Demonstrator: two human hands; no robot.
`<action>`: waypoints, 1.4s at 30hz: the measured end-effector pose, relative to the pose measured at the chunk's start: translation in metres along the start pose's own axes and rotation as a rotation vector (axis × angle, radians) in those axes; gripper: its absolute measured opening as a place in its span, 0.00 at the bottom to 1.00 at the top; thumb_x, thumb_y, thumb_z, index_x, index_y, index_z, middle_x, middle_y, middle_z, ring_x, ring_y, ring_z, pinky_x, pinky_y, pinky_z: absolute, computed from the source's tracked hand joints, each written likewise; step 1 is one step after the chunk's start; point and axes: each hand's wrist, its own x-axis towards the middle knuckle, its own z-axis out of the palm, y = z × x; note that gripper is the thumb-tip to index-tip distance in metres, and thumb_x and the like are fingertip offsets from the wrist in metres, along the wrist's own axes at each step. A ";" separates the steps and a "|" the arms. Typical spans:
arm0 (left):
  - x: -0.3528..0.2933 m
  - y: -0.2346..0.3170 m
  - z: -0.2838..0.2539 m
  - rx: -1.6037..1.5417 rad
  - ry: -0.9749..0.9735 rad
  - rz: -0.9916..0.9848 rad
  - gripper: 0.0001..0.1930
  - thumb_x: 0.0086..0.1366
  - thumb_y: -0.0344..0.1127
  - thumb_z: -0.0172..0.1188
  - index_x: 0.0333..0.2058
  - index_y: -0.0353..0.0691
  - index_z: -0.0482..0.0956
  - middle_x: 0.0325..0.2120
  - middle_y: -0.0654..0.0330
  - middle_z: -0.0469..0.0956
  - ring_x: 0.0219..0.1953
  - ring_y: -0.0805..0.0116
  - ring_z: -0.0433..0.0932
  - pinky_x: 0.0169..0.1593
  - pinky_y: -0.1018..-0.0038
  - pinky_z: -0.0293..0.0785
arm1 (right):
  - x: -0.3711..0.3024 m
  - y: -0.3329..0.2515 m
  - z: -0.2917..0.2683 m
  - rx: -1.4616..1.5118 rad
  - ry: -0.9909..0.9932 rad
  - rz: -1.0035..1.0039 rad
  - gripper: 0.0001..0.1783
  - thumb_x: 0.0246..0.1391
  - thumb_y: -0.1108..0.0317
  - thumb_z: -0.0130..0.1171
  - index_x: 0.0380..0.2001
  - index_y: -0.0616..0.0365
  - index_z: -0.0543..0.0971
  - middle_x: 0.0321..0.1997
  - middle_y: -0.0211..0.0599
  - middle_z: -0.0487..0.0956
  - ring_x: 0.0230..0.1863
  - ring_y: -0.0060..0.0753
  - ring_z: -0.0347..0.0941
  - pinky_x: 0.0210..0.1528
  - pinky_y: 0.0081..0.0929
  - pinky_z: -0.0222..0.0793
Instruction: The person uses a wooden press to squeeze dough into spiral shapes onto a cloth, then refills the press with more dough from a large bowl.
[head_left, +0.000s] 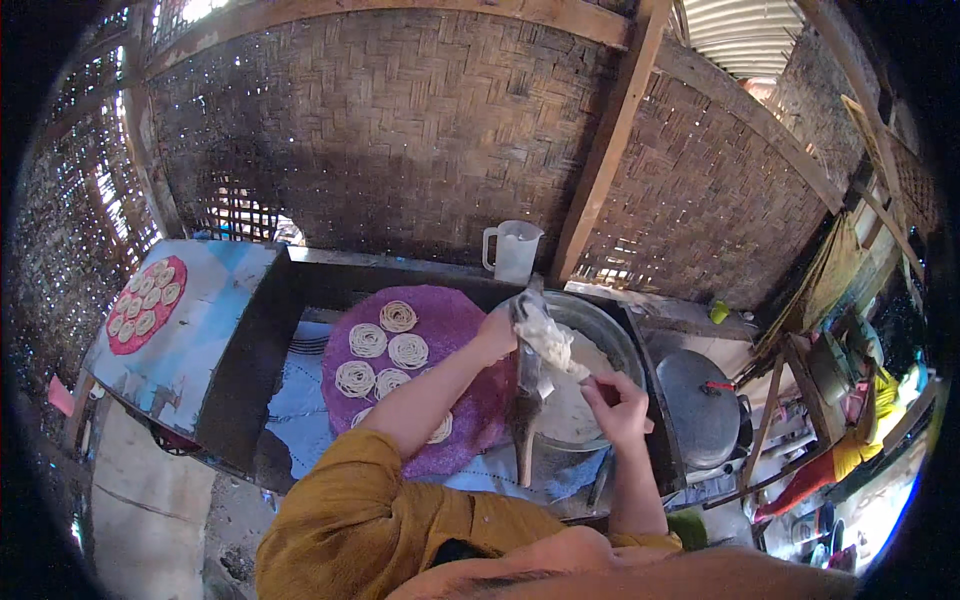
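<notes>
My left hand (497, 336) is closed at the upper part of a long wooden tool (527, 400), which looks like a hinged press and stands across the near side of a metal basin (632, 350). The fingers are partly hidden behind the tool. My right hand (618, 408) pinches a light-coloured stick or spatula whose far end is covered with a lump of sticky white dough (548, 340). That lump is over the basin, beside the press's upper end. Pale dough or flour (570, 405) lies in the basin. Left of the press, a purple round mat (460, 385) carries several noodle-like coils (408, 350).
A clear measuring jug (514, 252) stands behind the basin. A dark lidded pot (697, 405) is to the right. At far left, a red mat (172, 293) with several coils lies on a blue-white box top (215, 290). A woven wall (400, 130) rises behind.
</notes>
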 end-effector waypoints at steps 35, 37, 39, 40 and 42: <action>-0.111 -0.032 -0.098 -0.428 0.099 0.405 0.36 0.42 0.30 0.64 0.52 0.38 0.60 0.53 0.59 0.62 0.49 0.64 0.67 0.54 0.71 0.59 | -0.027 -0.065 0.037 1.726 -0.592 0.568 0.41 0.40 0.38 0.50 0.49 0.61 0.61 0.32 0.49 0.70 0.13 0.29 0.63 0.09 0.17 0.56; -0.128 0.001 -0.098 -0.153 0.033 0.359 0.33 0.41 0.28 0.65 0.50 0.34 0.64 0.48 0.57 0.68 0.49 0.70 0.68 0.52 0.73 0.62 | -0.013 -0.057 0.033 1.526 -0.631 0.614 0.38 0.38 0.50 0.59 0.48 0.64 0.61 0.34 0.45 0.71 0.18 0.26 0.65 0.09 0.15 0.56; -0.131 -0.001 -0.087 -0.667 -0.005 0.280 0.31 0.41 0.28 0.65 0.48 0.34 0.66 0.47 0.57 0.69 0.48 0.71 0.68 0.52 0.74 0.63 | 0.001 -0.076 0.028 1.311 -0.569 0.621 0.42 0.38 0.61 0.58 0.56 0.62 0.51 0.37 0.44 0.70 0.23 0.26 0.67 0.16 0.15 0.62; -0.137 0.002 -0.091 -0.689 0.044 0.265 0.31 0.40 0.28 0.65 0.47 0.33 0.66 0.46 0.58 0.70 0.46 0.71 0.69 0.50 0.74 0.64 | 0.009 -0.100 0.024 1.228 -0.527 0.542 0.44 0.39 0.68 0.58 0.58 0.62 0.47 0.42 0.44 0.69 0.28 0.26 0.69 0.21 0.16 0.67; -0.139 0.011 -0.094 -0.743 0.109 0.251 0.30 0.39 0.28 0.66 0.46 0.33 0.67 0.43 0.58 0.72 0.43 0.71 0.71 0.48 0.75 0.66 | 0.013 -0.105 0.031 1.079 -0.492 0.384 0.47 0.38 0.71 0.58 0.59 0.58 0.44 0.45 0.44 0.67 0.34 0.29 0.69 0.28 0.21 0.68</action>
